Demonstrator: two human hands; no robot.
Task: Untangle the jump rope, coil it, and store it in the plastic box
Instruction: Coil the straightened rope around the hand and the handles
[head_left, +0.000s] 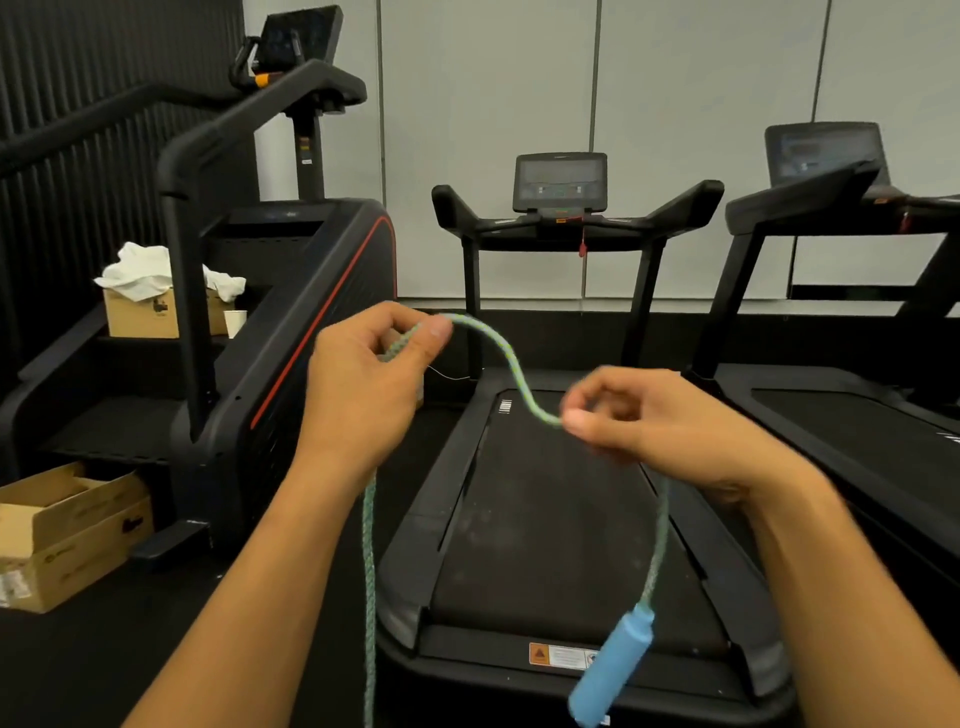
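- Head view, middle of the frame: my left hand (371, 379) pinches the jump rope (506, 364) between thumb and curled fingers, and my right hand (654, 421) pinches it lower and to the right; both have their fingers closed on the cord.
- Between the two pinches the rope bends in a slack S, so I judge it soft, light and braided, grippy rather than slick.
- One strand drops from my left hand to the bottom edge of the frame; another falls from my right hand to the blue handle (610, 670), which dangles at lower centre.
- The handle is the only stiff, weighty part; it will likely swing, so I'd take the cord just beside it when coiling.
- Room: a treadmill (545, 545) lies below my hands, a stair machine (291, 291) stands at left, cardboard boxes (62, 525) at lower left.
- I can't see the plastic box.
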